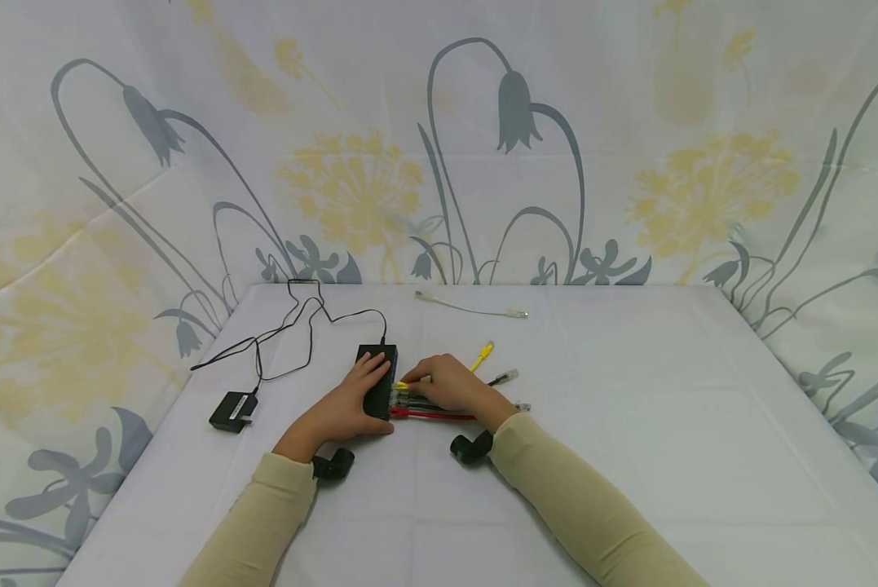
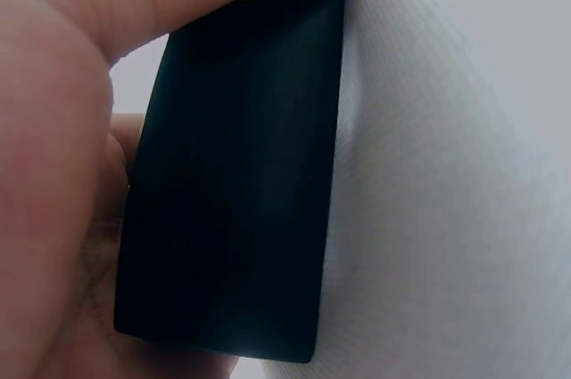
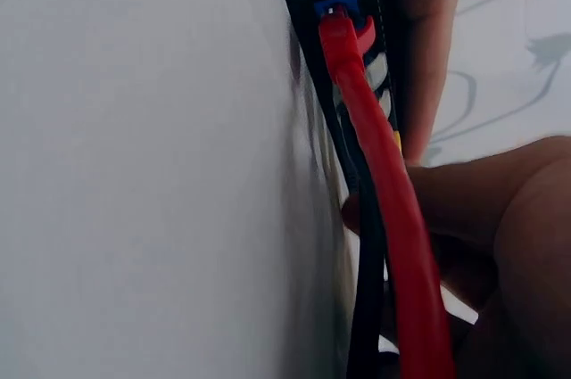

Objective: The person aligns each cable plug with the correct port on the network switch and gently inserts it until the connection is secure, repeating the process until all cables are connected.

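Note:
A black network switch lies on the white table, its row of ports facing right. My left hand holds it, fingers spread across the top and thumb at the near end; the left wrist view shows the switch's dark side in that grip. At the ports, my right hand pinches the yellow network cable by its plug end. Whether that plug is fully seated is hidden. A red cable sits plugged into the nearest port. Dark cables run beside it, partly behind my right hand.
A white patch cable lies near the table's far edge. To the left are a black power adapter and its looped cord, which reaches the switch's far end. Loose cable ends, including a yellow plug, stick out beyond my right hand.

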The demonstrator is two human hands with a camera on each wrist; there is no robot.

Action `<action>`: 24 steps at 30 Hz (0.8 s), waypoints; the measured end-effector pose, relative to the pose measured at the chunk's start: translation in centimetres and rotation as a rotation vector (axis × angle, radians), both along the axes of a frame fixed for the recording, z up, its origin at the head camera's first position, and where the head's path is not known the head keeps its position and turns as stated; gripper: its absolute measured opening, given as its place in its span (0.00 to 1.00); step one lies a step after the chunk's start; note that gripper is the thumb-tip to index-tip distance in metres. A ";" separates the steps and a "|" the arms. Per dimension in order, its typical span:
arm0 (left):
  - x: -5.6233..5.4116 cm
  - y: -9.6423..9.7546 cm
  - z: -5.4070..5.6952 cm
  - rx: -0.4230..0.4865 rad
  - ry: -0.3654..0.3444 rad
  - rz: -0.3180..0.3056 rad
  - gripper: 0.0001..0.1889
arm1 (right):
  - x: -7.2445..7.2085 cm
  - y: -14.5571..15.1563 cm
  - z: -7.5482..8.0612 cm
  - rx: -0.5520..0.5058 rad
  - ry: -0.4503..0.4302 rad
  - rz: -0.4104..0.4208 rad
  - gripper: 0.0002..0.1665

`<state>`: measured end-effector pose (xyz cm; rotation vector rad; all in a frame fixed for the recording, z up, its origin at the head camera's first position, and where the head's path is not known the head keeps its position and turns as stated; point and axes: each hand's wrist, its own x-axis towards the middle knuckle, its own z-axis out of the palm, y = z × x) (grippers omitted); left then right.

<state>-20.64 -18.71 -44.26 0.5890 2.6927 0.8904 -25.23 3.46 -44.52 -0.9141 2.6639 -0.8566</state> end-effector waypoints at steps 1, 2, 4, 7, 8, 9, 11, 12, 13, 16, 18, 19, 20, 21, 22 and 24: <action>0.0 0.0 0.0 0.001 0.000 0.001 0.55 | 0.0 0.0 0.0 0.000 -0.009 0.005 0.15; 0.0 0.0 0.0 0.000 -0.001 0.002 0.55 | 0.0 0.1 0.1 0.000 -0.017 0.010 0.15; 0.0 0.1 0.1 0.001 -0.002 0.004 0.55 | 0.1 0.2 0.2 -0.007 -0.030 0.021 0.16; 0.1 0.1 0.1 -0.001 -0.002 0.004 0.55 | 0.1 0.3 0.3 -0.013 -0.023 0.037 0.16; 0.1 0.1 0.1 -0.002 -0.001 0.003 0.55 | 0.1 0.3 0.3 -0.013 -0.015 0.041 0.16; 0.1 0.1 0.1 -0.002 -0.001 0.002 0.55 | 0.1 0.2 0.3 -0.012 -0.008 0.043 0.16; 0.0 0.1 0.1 -0.004 0.003 0.000 0.55 | 0.1 0.2 0.2 -0.007 0.004 0.044 0.16; 0.0 0.1 0.1 -0.005 0.006 -0.001 0.55 | 0.1 0.1 0.2 -0.006 0.006 0.043 0.16; 0.0 0.0 0.1 -0.007 0.007 -0.002 0.55 | 0.1 0.1 0.2 -0.005 0.009 0.040 0.16; 0.0 0.0 0.2 -0.009 0.009 -0.003 0.55 | 0.1 0.0 0.2 0.004 0.020 0.040 0.16; 0.1 0.0 0.3 -0.012 0.005 -0.001 0.55 | 0.1 0.0 0.2 0.013 0.034 0.042 0.16; 0.0 0.0 0.3 -0.013 0.001 0.000 0.55 | 0.1 -0.1 0.2 0.017 0.041 0.043 0.16; 0.0 0.1 0.3 -0.012 0.002 -0.002 0.55 | 0.1 -0.1 0.1 0.019 0.048 0.046 0.16; 0.0 0.1 0.3 -0.011 0.004 -0.003 0.55 | 0.1 -0.1 0.2 0.021 0.051 0.047 0.16; 0.0 0.1 0.3 -0.010 0.003 -0.004 0.55 | 0.1 -0.1 0.1 0.021 0.051 0.046 0.16; 0.0 0.1 0.3 -0.009 0.001 -0.004 0.55 | 0.1 -0.2 0.1 0.017 0.051 0.046 0.15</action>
